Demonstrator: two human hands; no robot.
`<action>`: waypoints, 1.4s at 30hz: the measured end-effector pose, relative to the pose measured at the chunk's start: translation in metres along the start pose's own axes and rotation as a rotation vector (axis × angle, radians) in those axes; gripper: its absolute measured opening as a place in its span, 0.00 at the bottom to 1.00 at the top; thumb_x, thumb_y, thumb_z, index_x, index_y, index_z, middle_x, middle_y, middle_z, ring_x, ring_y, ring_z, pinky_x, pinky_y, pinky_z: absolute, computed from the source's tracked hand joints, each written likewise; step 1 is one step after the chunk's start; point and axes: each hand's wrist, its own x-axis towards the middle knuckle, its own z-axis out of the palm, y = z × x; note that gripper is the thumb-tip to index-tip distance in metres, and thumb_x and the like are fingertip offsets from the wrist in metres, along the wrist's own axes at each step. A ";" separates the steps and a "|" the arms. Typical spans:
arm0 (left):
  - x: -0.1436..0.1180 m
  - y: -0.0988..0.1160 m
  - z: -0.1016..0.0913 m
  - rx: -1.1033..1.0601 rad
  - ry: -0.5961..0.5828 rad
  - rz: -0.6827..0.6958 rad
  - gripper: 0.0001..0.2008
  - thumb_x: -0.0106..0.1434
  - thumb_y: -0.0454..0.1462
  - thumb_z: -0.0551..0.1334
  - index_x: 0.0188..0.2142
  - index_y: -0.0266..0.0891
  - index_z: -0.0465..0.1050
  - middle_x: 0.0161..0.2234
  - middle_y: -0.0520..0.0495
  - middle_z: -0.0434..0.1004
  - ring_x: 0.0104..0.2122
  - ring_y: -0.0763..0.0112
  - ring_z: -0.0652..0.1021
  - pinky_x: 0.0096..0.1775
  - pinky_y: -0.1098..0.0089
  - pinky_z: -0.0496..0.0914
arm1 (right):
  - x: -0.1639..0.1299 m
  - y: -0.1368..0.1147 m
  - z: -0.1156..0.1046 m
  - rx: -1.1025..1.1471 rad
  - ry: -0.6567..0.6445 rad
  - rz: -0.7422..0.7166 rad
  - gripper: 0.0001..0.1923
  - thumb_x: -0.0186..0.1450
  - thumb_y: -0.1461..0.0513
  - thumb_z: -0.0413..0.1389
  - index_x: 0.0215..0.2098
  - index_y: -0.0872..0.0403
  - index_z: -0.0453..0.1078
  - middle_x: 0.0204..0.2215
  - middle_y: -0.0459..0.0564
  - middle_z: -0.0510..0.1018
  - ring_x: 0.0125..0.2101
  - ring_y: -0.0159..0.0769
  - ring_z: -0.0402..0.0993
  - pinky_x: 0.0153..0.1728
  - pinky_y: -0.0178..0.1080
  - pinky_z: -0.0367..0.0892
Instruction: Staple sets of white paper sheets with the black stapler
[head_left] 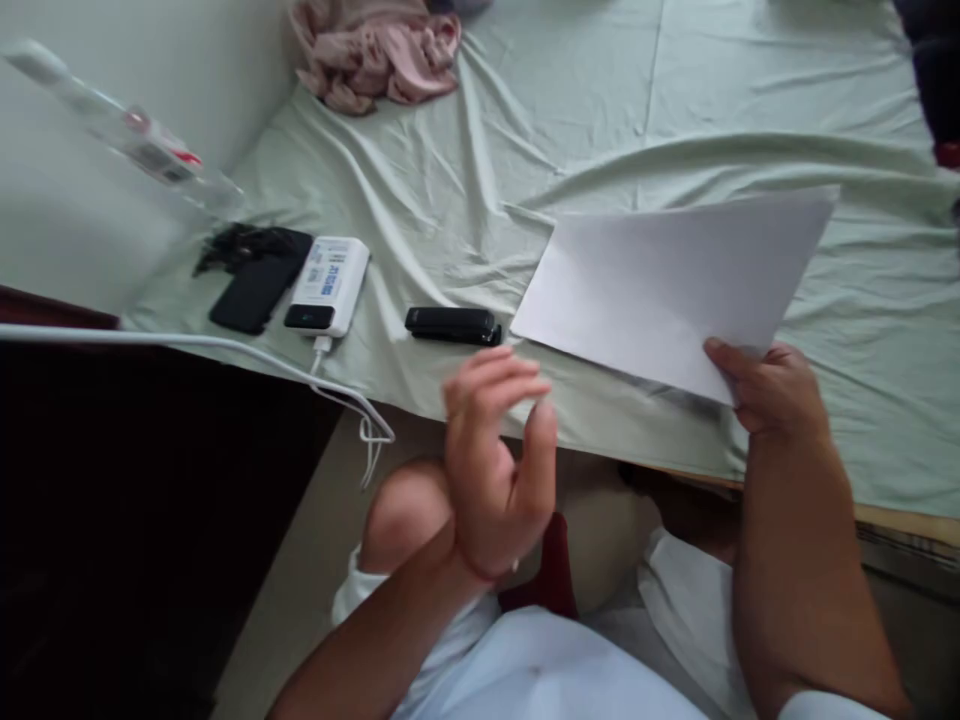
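Observation:
White paper (pixel 652 290), perhaps more than one sheet, is pinched at its near right corner by my right hand (pixel 780 390), thumb on top. Its right side is lifted off the green sheet, while the left corner rests low near the cloth. My left hand (pixel 499 450) hovers in front of the bed's edge, holding nothing, with its fingers bent and the thumb apart from them. Just beyond those fingertips lies a black stapler (pixel 452 326) on the cloth, left of the paper.
Left of the stapler lie a white power bank (pixel 330 287) with a white cable (pixel 225 342) and a dark phone-like slab (pixel 259 295). A clear plastic bottle (pixel 142 140) leans by the wall. Pink cloth (pixel 375 50) is bunched at the back of the green bedsheet (pixel 600 100).

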 end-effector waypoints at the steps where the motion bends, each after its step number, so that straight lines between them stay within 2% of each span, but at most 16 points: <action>1: 0.011 -0.009 0.015 -0.026 -0.001 -0.015 0.04 0.74 0.36 0.62 0.44 0.43 0.77 0.46 0.44 0.80 0.54 0.58 0.79 0.60 0.52 0.72 | 0.000 -0.001 -0.003 0.018 -0.013 0.012 0.14 0.42 0.64 0.76 0.27 0.55 0.83 0.27 0.44 0.85 0.25 0.28 0.76 0.27 0.29 0.74; 3: 0.038 -0.030 0.044 -0.067 -0.001 -0.093 0.05 0.73 0.36 0.61 0.41 0.42 0.76 0.42 0.45 0.79 0.47 0.61 0.80 0.53 0.57 0.74 | 0.001 -0.004 -0.013 0.024 -0.010 0.049 0.16 0.40 0.64 0.77 0.27 0.55 0.83 0.28 0.45 0.86 0.25 0.30 0.77 0.27 0.30 0.74; 5: 0.063 -0.051 0.066 -0.098 0.031 -0.149 0.04 0.72 0.38 0.63 0.42 0.41 0.76 0.43 0.44 0.79 0.47 0.62 0.79 0.51 0.61 0.75 | 0.001 -0.007 -0.024 -0.014 0.017 0.101 0.16 0.38 0.64 0.77 0.26 0.54 0.82 0.27 0.45 0.85 0.24 0.30 0.76 0.24 0.30 0.73; 7: 0.078 -0.068 0.080 -0.148 0.056 -0.187 0.05 0.72 0.40 0.65 0.42 0.41 0.75 0.44 0.45 0.78 0.48 0.63 0.79 0.50 0.64 0.75 | 0.000 -0.009 -0.036 -0.047 0.020 0.133 0.16 0.37 0.64 0.77 0.25 0.53 0.82 0.26 0.44 0.85 0.25 0.30 0.76 0.25 0.30 0.73; 9: 0.078 -0.078 0.086 -0.175 0.045 -0.216 0.07 0.72 0.42 0.66 0.43 0.41 0.74 0.46 0.45 0.78 0.50 0.63 0.79 0.50 0.64 0.75 | -0.004 -0.011 -0.043 -0.088 0.034 0.164 0.16 0.36 0.64 0.76 0.25 0.52 0.83 0.26 0.44 0.85 0.25 0.30 0.75 0.25 0.30 0.73; 12: 0.056 -0.084 0.090 -0.183 0.023 -0.267 0.10 0.71 0.43 0.65 0.48 0.42 0.73 0.49 0.44 0.78 0.52 0.62 0.79 0.52 0.63 0.76 | -0.011 -0.019 -0.046 -0.119 0.134 0.177 0.15 0.35 0.64 0.74 0.23 0.50 0.82 0.25 0.43 0.84 0.24 0.31 0.74 0.21 0.30 0.70; 16: 0.030 -0.080 0.091 -0.296 -0.067 -0.429 0.15 0.70 0.42 0.67 0.54 0.43 0.72 0.55 0.42 0.78 0.56 0.61 0.79 0.57 0.60 0.74 | -0.019 -0.032 -0.041 -0.141 0.268 0.221 0.14 0.32 0.64 0.72 0.17 0.49 0.77 0.19 0.43 0.78 0.21 0.32 0.68 0.13 0.30 0.62; 19: 0.033 -0.079 0.084 -0.398 -0.185 -0.537 0.22 0.67 0.44 0.70 0.58 0.45 0.72 0.58 0.41 0.79 0.59 0.60 0.79 0.59 0.60 0.74 | -0.019 -0.033 -0.041 -0.106 0.286 0.241 0.15 0.31 0.65 0.72 0.18 0.50 0.77 0.20 0.44 0.79 0.21 0.31 0.69 0.14 0.30 0.64; 21: 0.044 -0.081 0.076 -0.450 -0.292 -0.631 0.23 0.65 0.47 0.72 0.57 0.44 0.75 0.51 0.42 0.82 0.53 0.60 0.82 0.54 0.63 0.76 | -0.018 -0.029 -0.043 -0.069 0.276 0.242 0.17 0.30 0.65 0.74 0.20 0.51 0.79 0.22 0.44 0.80 0.22 0.31 0.71 0.17 0.30 0.69; 23: 0.054 -0.084 0.067 -0.489 -0.466 -0.723 0.19 0.64 0.48 0.72 0.50 0.41 0.79 0.42 0.44 0.84 0.44 0.62 0.83 0.46 0.65 0.77 | -0.015 -0.023 -0.045 -0.038 0.251 0.242 0.20 0.29 0.64 0.76 0.21 0.52 0.80 0.23 0.44 0.81 0.23 0.31 0.73 0.20 0.30 0.72; 25: 0.061 -0.086 0.060 -0.460 -0.581 -0.755 0.16 0.62 0.47 0.73 0.42 0.40 0.80 0.33 0.48 0.82 0.34 0.66 0.80 0.37 0.68 0.75 | -0.012 -0.016 -0.046 -0.015 0.215 0.232 0.21 0.29 0.62 0.79 0.21 0.52 0.80 0.21 0.44 0.81 0.22 0.31 0.74 0.20 0.30 0.73; 28: 0.065 -0.087 0.056 -0.313 -0.570 -0.732 0.16 0.62 0.49 0.74 0.32 0.40 0.77 0.24 0.53 0.74 0.25 0.73 0.72 0.27 0.72 0.65 | -0.009 -0.004 -0.045 0.019 0.172 0.194 0.24 0.33 0.55 0.82 0.25 0.52 0.82 0.21 0.44 0.81 0.20 0.30 0.74 0.17 0.30 0.71; 32: 0.068 -0.084 0.058 -0.278 -0.487 -0.742 0.25 0.60 0.56 0.73 0.23 0.40 0.71 0.19 0.55 0.66 0.22 0.75 0.65 0.23 0.72 0.59 | -0.008 0.005 -0.047 0.071 0.182 0.136 0.24 0.35 0.54 0.83 0.27 0.52 0.83 0.24 0.44 0.84 0.20 0.29 0.75 0.18 0.29 0.71; 35: 0.072 -0.080 0.059 -0.380 -0.515 -0.773 0.24 0.55 0.56 0.76 0.24 0.39 0.73 0.19 0.55 0.66 0.20 0.76 0.64 0.22 0.73 0.59 | -0.006 0.007 -0.049 0.103 0.230 0.096 0.24 0.33 0.56 0.83 0.25 0.53 0.82 0.24 0.44 0.84 0.20 0.29 0.75 0.18 0.28 0.71; 38: 0.076 -0.077 0.056 -0.419 -0.578 -0.795 0.21 0.52 0.50 0.79 0.26 0.39 0.75 0.18 0.56 0.67 0.18 0.78 0.63 0.20 0.75 0.57 | -0.004 0.006 -0.050 0.137 0.242 0.067 0.24 0.32 0.57 0.83 0.25 0.53 0.82 0.23 0.43 0.84 0.20 0.28 0.75 0.20 0.27 0.72; 42: 0.076 -0.080 0.054 -0.389 -0.585 -0.824 0.23 0.55 0.51 0.77 0.22 0.40 0.69 0.14 0.58 0.62 0.14 0.81 0.59 0.17 0.75 0.51 | -0.002 0.008 -0.049 0.143 0.211 0.099 0.24 0.33 0.57 0.83 0.26 0.53 0.83 0.23 0.43 0.84 0.20 0.28 0.75 0.18 0.27 0.71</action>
